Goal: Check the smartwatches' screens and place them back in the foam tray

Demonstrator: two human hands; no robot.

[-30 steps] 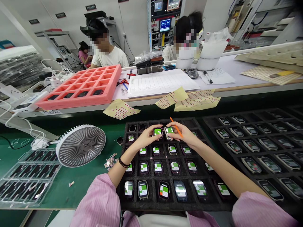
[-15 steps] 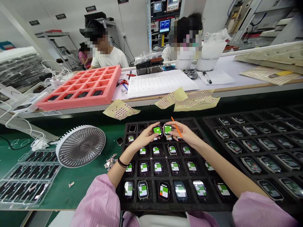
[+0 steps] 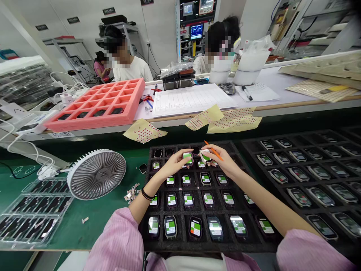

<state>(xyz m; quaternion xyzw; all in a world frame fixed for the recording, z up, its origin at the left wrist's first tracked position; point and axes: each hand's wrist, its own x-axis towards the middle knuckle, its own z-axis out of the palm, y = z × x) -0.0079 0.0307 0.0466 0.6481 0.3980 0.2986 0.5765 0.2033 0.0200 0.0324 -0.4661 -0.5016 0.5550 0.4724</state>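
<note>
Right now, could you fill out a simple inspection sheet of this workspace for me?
Surface: green bench, with a black foam tray of watches, many with lit screens.
Things in hand: one smartwatch and a second smartwatch, both raised above the tray.
Clutter: small scraps and a loose watch beside the tray; yellow sheets hanging off the shelf edge.
Hands: left hand holds one watch; right hand holds the other plus an orange stick.
Cables: white cables bunched left of the fan.
Surroundings: three people beyond the shelf; pink foam tray on it.
</note>
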